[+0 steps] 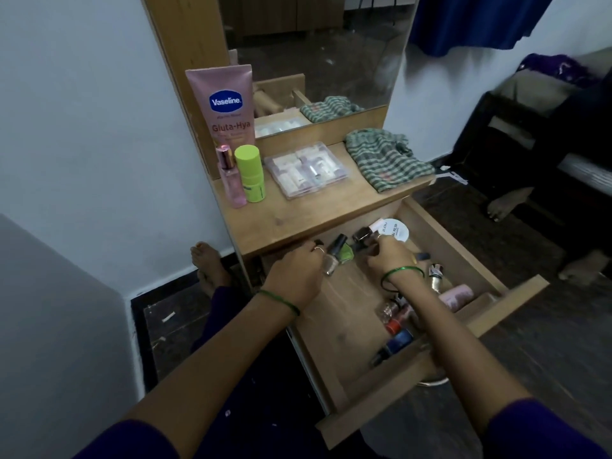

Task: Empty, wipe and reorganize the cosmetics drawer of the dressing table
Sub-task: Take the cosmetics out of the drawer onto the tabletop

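The wooden drawer (427, 369) of the dressing table stands pulled out. My left hand (296, 271) is over its back left part, closed around several nail polish bottles (336, 255), one of them green. My right hand (389, 255) is beside it and grips a dark nail polish bottle (361, 235). Behind my right hand lies a round white jar (395, 230). Several more small bottles (395, 321) and a pink tube (455, 294) lie at the drawer's right side, partly hidden by my right forearm.
On the table top (298, 220) stand a pink Vaseline tube (223, 107), a pink spray bottle (231, 177), a green bottle (250, 173), a clear box of small tubes (308, 168) and a checked cloth (387, 159). A mirror (331, 51) rises behind. Another person's feet (503, 203) are at right.
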